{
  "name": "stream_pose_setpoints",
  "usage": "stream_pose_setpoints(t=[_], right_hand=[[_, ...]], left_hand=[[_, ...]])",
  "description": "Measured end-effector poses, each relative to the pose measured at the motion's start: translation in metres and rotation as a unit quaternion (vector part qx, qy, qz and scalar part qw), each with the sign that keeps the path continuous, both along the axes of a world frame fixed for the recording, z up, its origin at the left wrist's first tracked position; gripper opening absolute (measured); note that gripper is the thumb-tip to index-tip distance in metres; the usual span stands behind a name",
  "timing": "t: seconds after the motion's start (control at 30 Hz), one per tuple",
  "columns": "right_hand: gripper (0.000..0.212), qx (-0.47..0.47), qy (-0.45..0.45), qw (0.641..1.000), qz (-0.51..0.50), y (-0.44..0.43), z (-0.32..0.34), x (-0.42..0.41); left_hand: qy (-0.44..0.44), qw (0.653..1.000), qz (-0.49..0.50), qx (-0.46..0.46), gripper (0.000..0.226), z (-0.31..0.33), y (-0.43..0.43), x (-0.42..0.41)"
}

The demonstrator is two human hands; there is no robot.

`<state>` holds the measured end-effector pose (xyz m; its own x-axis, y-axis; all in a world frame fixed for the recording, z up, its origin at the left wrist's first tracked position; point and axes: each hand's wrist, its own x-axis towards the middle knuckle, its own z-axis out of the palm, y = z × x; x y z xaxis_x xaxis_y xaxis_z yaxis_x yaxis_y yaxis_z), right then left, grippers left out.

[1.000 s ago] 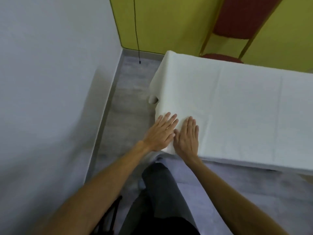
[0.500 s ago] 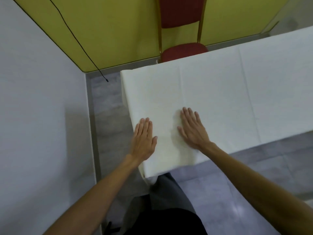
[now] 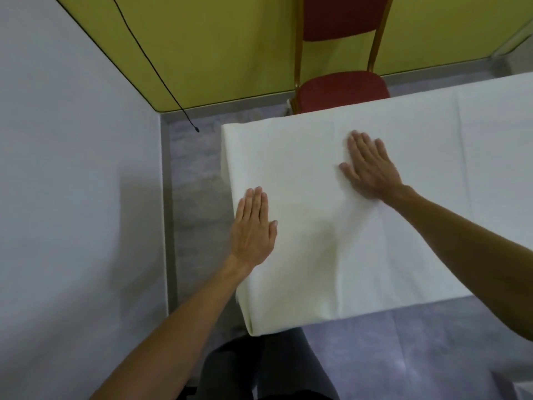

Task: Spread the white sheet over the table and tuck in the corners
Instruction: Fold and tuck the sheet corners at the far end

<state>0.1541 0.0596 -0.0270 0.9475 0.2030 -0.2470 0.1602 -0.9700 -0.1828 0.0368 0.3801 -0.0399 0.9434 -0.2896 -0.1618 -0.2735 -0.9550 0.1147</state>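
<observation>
A: Where's the left grip (image 3: 253, 223)?
B: Flat, fingers straight and together, pressing the white sheet (image 3: 302, 157) at the bench's left edge. The near-left corner lies just nearer than it, toward the body, so I'd judge that hand the closer one for tucking.
A: And the right grip (image 3: 370, 166)?
B: Spread flat farther in and to the right, pinching nothing. The sheet hides the bench entirely, its long axis running off right, and soft creases fan from that palm to the near edge.
</observation>
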Motion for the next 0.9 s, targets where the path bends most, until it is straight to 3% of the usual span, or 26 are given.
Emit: stream_pose_setpoints(t=[0.07,0.23,0.43,0.77,0.9], right_hand=[[0.083,0.016,0.013,0.996,-0.082,0.009,0.004,0.018],[0.070,0.063,-0.019,0.993,0.096,0.113,0.001,0.029],[0.071,0.037,-0.034,0.994,0.092,0.153,-0.020,0.059],[0.072,0.013,-0.036,0.991,-0.128,0.076,-0.017,0.091],[0.073,0.063,-0.038,0.991,-0.110,0.121,-0.009,0.062]], left_hand=[[0.013,1.000,0.005,0.007,0.070,0.000,0.000,0.009],[0.003,0.999,0.037,0.008,0.070,0.003,-0.004,0.093],[0.002,0.998,0.022,0.060,0.070,0.005,0.020,0.191],[0.022,0.998,0.044,0.032,0.071,0.007,0.048,0.205],[0.023,0.999,0.043,-0.005,0.073,0.009,0.050,0.204]])
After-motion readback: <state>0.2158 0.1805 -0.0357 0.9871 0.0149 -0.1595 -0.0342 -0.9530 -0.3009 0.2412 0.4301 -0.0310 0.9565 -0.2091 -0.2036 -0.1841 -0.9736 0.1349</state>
